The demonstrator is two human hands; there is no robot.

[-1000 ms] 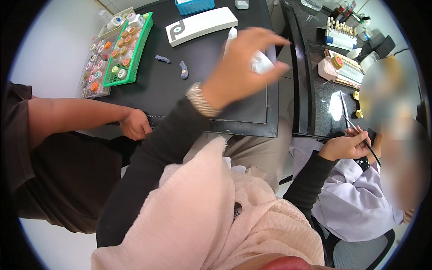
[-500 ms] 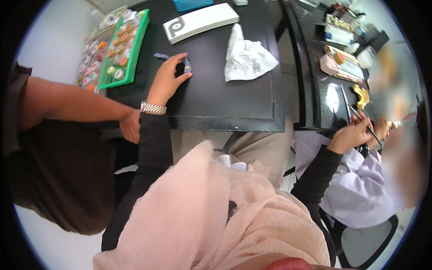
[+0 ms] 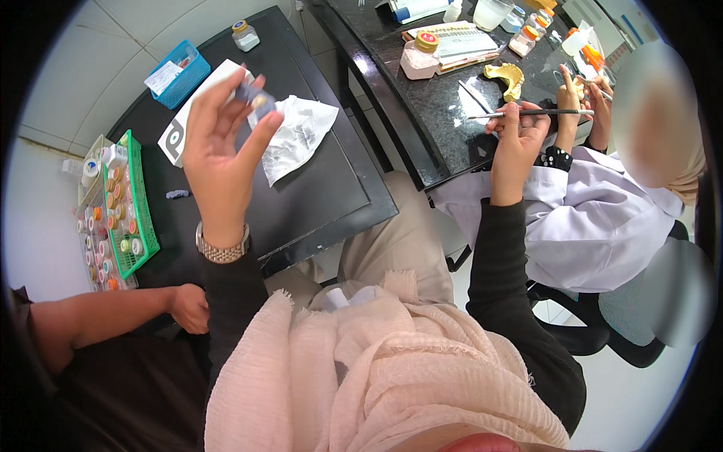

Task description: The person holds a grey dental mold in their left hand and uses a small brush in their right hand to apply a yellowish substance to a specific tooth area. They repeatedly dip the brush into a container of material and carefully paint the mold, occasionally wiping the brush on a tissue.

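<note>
Above the black table [image 3: 316, 203], at about 11 o'clock in the head view, the left hand [image 3: 222, 154] is now holding up a small bluish-grey piece [image 3: 254, 96], pinched betw. thumb and fingertips, other fingers loosely spread, wristwatch [image 3: 222, 248] showing below. Half a sec ago that hand was lying down on the tabletop near 10 o'clock, touching a small dark bit beside the green tray [image 3: 141, 218]; it's since lifting clear, so the piece is off the table and up for a look, prob. an inspection step. One little bluish piece [image 3: 178, 193] is remaining on the table at 9 o'clock. Just past the raised piece, a crumpled white paper [image 3: 301, 139] is lying at 12 o'clock, w/ a white box [image 3: 188, 124] and blue basket [image 3: 175, 71] beyond. The right hand [image 3: 516, 147], at 2 o'clock, is gripping a thin brush [image 3: 538, 113] closed-fisted over the dark counter [image 3: 422, 105], near a yellow dental cast [image 3: 506, 75] and a pink jar [image 3: 418, 56]. A co-worker in a white coat is sitting at 3 o'clock; another person's fist [image 3: 188, 307] is resting at 8 o'clock.
</note>
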